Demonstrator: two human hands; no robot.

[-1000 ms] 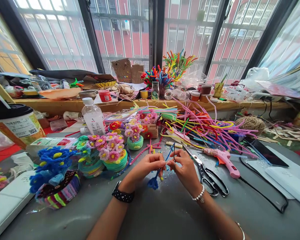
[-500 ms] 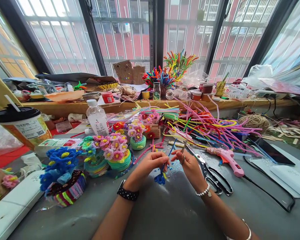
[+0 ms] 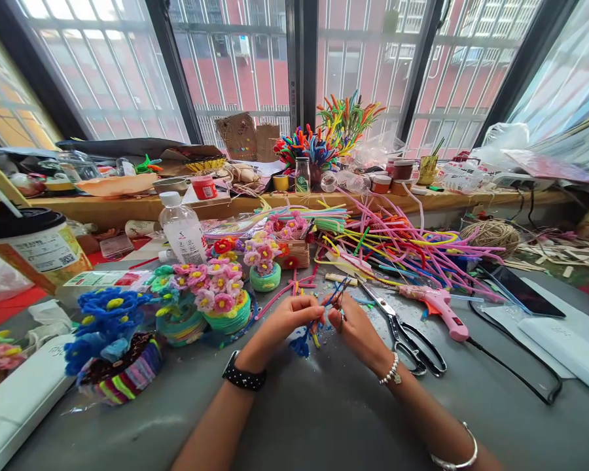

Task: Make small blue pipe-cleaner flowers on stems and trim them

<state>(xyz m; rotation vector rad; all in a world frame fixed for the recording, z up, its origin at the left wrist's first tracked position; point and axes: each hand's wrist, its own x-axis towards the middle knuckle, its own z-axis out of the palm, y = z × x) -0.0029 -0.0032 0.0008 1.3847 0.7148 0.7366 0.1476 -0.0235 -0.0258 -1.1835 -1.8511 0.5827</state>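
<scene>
My left hand [image 3: 287,320] and my right hand [image 3: 354,327] meet over the grey table [image 3: 324,412], fingers pinched together. Between them is a blue pipe-cleaner flower [image 3: 302,345]; its bloom hangs below my left fingers and its thin blue stem rises between the two hands. My left hand pinches the flower near the bloom. My right hand pinches the upper stem. A black watch sits on my left wrist, bead and metal bracelets on my right arm.
Large scissors [image 3: 405,337] and a pink glue gun [image 3: 439,307] lie just right of my hands. A heap of pipe cleaners [image 3: 402,245] lies behind them. Finished flower pots [image 3: 220,294], a blue flower basket [image 3: 112,347], a bottle [image 3: 182,229] and a drink cup [image 3: 29,245] stand left.
The hands have drawn closer together and the blue stem has been bent shorter between them. The view shifted slightly; nothing else on the table moved.
</scene>
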